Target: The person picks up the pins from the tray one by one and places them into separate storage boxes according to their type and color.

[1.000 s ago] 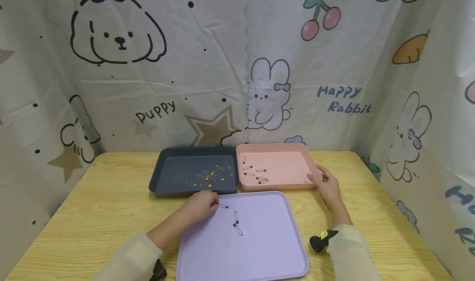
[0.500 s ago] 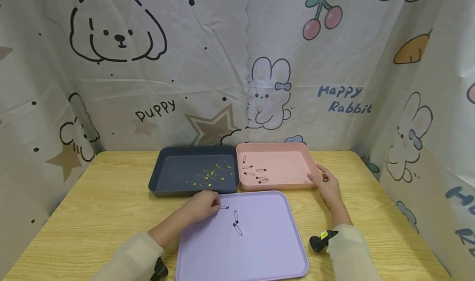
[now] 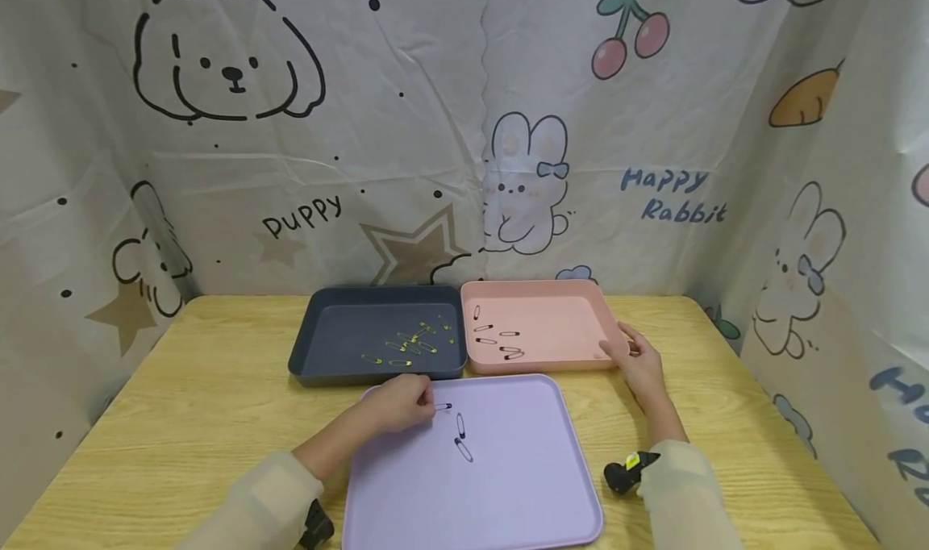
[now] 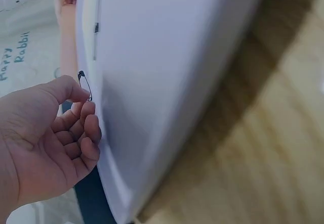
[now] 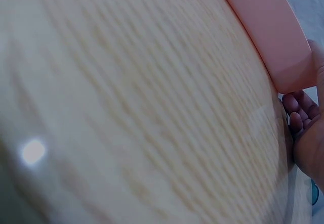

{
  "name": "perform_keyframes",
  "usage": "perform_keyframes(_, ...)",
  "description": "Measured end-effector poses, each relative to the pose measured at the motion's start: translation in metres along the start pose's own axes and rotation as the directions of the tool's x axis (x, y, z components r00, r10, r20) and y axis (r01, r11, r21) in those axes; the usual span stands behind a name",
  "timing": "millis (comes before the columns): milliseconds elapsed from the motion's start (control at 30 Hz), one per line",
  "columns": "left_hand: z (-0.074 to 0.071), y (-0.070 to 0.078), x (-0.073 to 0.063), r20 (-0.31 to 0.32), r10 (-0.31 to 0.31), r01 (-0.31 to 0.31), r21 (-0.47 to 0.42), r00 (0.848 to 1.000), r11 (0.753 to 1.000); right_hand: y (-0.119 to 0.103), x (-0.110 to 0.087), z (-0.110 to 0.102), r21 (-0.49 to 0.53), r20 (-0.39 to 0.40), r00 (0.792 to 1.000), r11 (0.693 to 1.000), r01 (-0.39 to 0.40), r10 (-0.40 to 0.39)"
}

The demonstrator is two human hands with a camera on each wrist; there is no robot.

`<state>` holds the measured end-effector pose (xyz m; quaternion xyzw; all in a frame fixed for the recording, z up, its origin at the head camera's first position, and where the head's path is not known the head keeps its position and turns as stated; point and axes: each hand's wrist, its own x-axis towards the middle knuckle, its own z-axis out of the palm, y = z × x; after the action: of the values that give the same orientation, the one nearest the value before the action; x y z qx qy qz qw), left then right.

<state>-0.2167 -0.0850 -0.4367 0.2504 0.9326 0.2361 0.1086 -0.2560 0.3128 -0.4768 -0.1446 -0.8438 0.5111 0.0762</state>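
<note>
Between thumb and forefinger my left hand (image 3: 403, 402) pinches one end of a black safety pin (image 4: 85, 85), over the far left part of the lilac tray (image 3: 479, 502). The pin's dark head points right in the head view. Two more black safety pins (image 3: 463, 450) lie on that tray, just right of the hand. My right hand (image 3: 640, 366) grips the near right corner of the pink tray (image 3: 566, 324), thumb on its rim and fingers curled at the outer side. Several black safety pins (image 3: 510, 334) rest in the pink tray's left half.
A dark grey tray (image 3: 341, 324) with several yellow safety pins (image 3: 399, 363) stands left of the pink one, side by side. Both are behind the lilac tray on a wooden table (image 3: 203, 405). A printed curtain (image 3: 305, 147) encloses the table's back and sides.
My left hand has shifted slightly right with the safety pin, which now shows less beyond the fingertips. The right hand has stayed at the pink tray's corner.
</note>
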Motion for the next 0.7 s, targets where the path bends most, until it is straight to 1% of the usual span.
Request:
perform_keyframes(167,-0.01,0.01,0.008,0.017,0.025,-0.024,-0.089,1.0,0.996,0.0,0.0,0.0,0.015,-0.004,1.0,1.0,0.003,-0.003)
perform_keyframes(267,-0.017,0.016,0.015,0.012,0.044,-0.042,-0.103,0.999,0.994,0.001,0.001,0.001,0.016,-0.003,1.0,1.0,0.005,-0.005)
perform_keyframes(400,-0.025,0.024,0.027,-0.012,0.056,-0.057,-0.112,0.998,0.992,0.003,0.002,0.002,0.011,-0.008,1.0,1.0,0.016,-0.016)
perform_keyframes(567,-0.031,0.034,0.045,-0.017,0.014,-0.016,-0.142,1.0,0.99,0.005,0.004,0.002,0.015,-0.025,0.999,0.999,0.03,-0.029)
perform_keyframes(700,-0.032,0.043,0.061,-0.02,0.013,-0.016,-0.142,1.0,0.99,0.007,0.004,0.002,0.027,-0.028,0.999,0.999,0.031,-0.03)
